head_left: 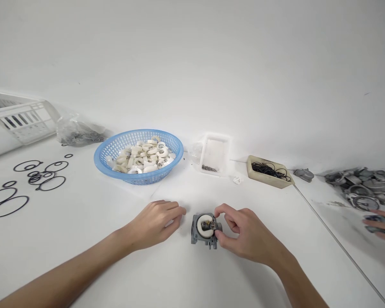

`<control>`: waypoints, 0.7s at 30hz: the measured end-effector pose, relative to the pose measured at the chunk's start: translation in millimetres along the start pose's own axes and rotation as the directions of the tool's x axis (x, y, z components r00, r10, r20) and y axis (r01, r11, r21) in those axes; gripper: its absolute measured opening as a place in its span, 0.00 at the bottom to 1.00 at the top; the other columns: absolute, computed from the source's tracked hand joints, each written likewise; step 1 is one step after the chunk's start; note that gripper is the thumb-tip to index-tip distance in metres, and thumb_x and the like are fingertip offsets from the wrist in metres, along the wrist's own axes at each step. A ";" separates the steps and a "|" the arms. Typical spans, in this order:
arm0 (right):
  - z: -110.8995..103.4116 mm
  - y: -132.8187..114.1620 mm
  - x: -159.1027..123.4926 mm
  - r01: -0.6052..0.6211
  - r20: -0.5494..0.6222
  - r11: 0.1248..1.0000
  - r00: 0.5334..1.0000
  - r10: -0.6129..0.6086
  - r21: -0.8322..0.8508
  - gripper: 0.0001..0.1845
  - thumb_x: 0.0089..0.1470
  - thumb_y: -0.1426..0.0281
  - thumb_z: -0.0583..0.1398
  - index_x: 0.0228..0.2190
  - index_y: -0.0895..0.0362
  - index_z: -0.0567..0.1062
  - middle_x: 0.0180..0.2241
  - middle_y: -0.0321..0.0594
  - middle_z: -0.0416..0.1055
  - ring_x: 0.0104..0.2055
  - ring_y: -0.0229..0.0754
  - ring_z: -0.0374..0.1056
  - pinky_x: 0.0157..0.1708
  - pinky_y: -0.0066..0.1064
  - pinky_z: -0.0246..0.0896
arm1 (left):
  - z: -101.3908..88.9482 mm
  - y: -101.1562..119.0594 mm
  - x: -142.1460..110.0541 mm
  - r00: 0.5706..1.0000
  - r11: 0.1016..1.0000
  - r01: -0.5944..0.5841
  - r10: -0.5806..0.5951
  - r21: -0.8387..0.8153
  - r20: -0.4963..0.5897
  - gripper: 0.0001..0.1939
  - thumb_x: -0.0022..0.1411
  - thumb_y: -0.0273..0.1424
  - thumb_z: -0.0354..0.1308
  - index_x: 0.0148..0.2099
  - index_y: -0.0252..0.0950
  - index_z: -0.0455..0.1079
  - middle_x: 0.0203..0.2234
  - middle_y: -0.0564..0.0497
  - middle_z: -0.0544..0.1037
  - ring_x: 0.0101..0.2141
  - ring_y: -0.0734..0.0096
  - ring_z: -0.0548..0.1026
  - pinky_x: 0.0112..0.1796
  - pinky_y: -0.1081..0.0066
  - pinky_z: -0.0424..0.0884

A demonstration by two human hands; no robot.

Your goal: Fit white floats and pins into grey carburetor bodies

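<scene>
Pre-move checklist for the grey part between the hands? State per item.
1. Grey metal part resting on the white table: ok.
2. Right hand on the part: ok, thumb and forefinger pinch at its right edge.
3. Left hand steadying the part: not ok, it lies on the table just left of it, apart from it.
4. White ring seated in the part's round opening: cannot tell, a pale ring shows inside but its fit is too small to judge.
5. Supply within view: ok, blue basket holds white rings behind the hands.
6. Neighbouring area: not ok, another person's hand is at the right edge by the pile of grey parts.
</scene>
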State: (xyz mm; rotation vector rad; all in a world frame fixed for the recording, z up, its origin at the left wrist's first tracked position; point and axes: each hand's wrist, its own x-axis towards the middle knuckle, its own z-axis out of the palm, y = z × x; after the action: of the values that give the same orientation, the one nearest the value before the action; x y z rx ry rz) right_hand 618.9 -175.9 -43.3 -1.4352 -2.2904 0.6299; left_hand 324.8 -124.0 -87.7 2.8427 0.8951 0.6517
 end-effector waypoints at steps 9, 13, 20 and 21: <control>0.2 -3.0 -2.0 0.011 0.000 0.999 1.000 -0.011 -0.043 0.12 0.55 0.70 0.61 0.43 0.49 0.73 0.21 0.24 0.43 0.22 0.37 0.44 0.24 0.29 0.41 | -1.4 -0.8 1.5 1.000 1.000 0.009 -0.009 0.004 -0.002 0.12 0.77 0.27 0.46 0.46 0.38 0.71 0.28 0.53 0.73 0.27 0.68 0.69 0.30 0.67 0.60; 1.4 -2.1 0.4 0.016 0.017 0.999 1.000 -0.015 -0.039 0.12 0.54 0.70 0.61 0.42 0.49 0.73 0.21 0.24 0.45 0.22 0.36 0.46 0.25 0.29 0.43 | -0.5 -1.5 0.7 1.000 1.000 0.003 -0.003 0.005 -0.007 0.13 0.78 0.27 0.46 0.46 0.37 0.72 0.28 0.53 0.73 0.27 0.68 0.70 0.30 0.66 0.61; 2.6 5.1 1.1 0.037 -0.017 0.999 0.999 -0.037 -0.006 0.09 0.59 0.67 0.61 0.43 0.50 0.74 0.21 0.25 0.47 0.22 0.37 0.48 0.27 0.30 0.47 | -2.2 14.4 10.0 0.993 0.987 0.089 -0.098 -0.137 -0.063 0.13 0.79 0.37 0.51 0.55 0.37 0.72 0.36 0.49 0.79 0.35 0.64 0.77 0.36 0.66 0.71; 3.0 6.9 1.9 0.035 -0.011 0.998 0.999 -0.035 0.056 0.08 0.60 0.67 0.61 0.43 0.50 0.74 0.21 0.25 0.49 0.22 0.37 0.48 0.28 0.30 0.48 | -1.7 20.8 12.5 0.990 0.979 0.103 -0.118 -0.177 -0.075 0.15 0.77 0.40 0.54 0.58 0.38 0.71 0.41 0.47 0.80 0.39 0.61 0.78 0.39 0.65 0.73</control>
State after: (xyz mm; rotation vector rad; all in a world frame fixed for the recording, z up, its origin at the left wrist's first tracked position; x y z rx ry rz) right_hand 621.7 -172.0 -49.5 -1.3666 -2.2663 0.6701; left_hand 344.3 -134.1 -77.2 2.6097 0.9505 0.7995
